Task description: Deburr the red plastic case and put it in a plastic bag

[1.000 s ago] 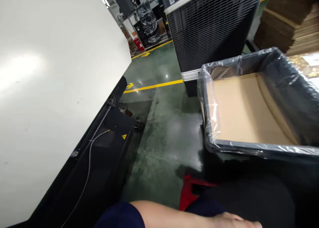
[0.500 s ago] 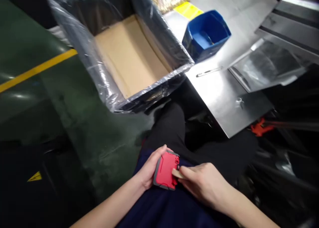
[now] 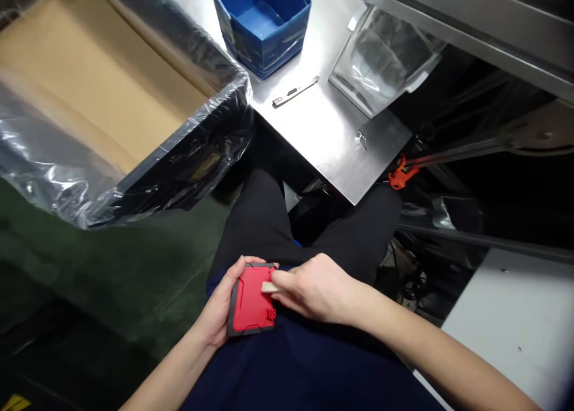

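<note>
My left hand grips a red plastic case with a grey rim over my lap, fingers curled round its left edge. My right hand is closed in a pinch on a small tan stick, whose tip rests on the case's right side. Both hands sit close to my body, below the steel table's corner.
A cardboard box lined with clear plastic stands at the upper left. On the steel table are a blue bin, a thin metal tool and a clear plastic bag. An orange clamp hangs at the table's edge. The floor is green.
The view swung from the white machine and floor down to my lap. Both hands now hold the red case nearer the picture's middle, and the stick has shifted slightly along its edge.
</note>
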A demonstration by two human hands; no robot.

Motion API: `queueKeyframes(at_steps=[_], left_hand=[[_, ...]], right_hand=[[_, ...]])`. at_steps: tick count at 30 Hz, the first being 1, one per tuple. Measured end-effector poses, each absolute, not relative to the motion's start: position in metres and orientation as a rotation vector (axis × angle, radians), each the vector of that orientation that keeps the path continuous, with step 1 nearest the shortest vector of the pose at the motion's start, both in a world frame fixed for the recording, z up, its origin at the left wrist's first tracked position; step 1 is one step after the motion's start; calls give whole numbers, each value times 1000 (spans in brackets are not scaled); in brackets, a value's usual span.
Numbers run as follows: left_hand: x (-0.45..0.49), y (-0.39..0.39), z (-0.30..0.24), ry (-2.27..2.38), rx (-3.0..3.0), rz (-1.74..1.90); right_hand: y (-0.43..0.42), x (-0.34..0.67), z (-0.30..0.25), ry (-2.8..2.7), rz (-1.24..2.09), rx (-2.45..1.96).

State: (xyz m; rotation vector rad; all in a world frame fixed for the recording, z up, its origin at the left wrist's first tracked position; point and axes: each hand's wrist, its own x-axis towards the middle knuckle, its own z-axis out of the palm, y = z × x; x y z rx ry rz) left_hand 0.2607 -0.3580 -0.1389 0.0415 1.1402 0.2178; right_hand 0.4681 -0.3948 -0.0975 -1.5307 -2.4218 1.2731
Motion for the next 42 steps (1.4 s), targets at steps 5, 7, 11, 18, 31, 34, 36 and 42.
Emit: queueKeyframes(at_steps=[5,7,11,18,31,34,36,42], left_hand=[[264,-358,-134,1173,82,227],[265,-357,-132,1217,100,207],[268,-355,-130,1239,111,194],[272,-355,-130,1245,133,177],[270,-359,-129,1199,80,199],[272,-358,-126,1182,100,210],[273,-359,-124,1184,110,214],[274,-361,-125,1172,151,207]], right_hand=[[-394,471,-96,-2433,1203,-1497],[-393,477,-97,-2412,1210,-1535],[-394,483,-98,-2416,1246,-1515],[-402,477,-99,-2405,1166,-1569],[-400,478,-98,-2452,1160,-1460],[-398,483,-96,-2448,1226,-1433],[-397,485,-94,-2447,1255,-1429],[-394,489,-94,-2445,1287,-1414]])
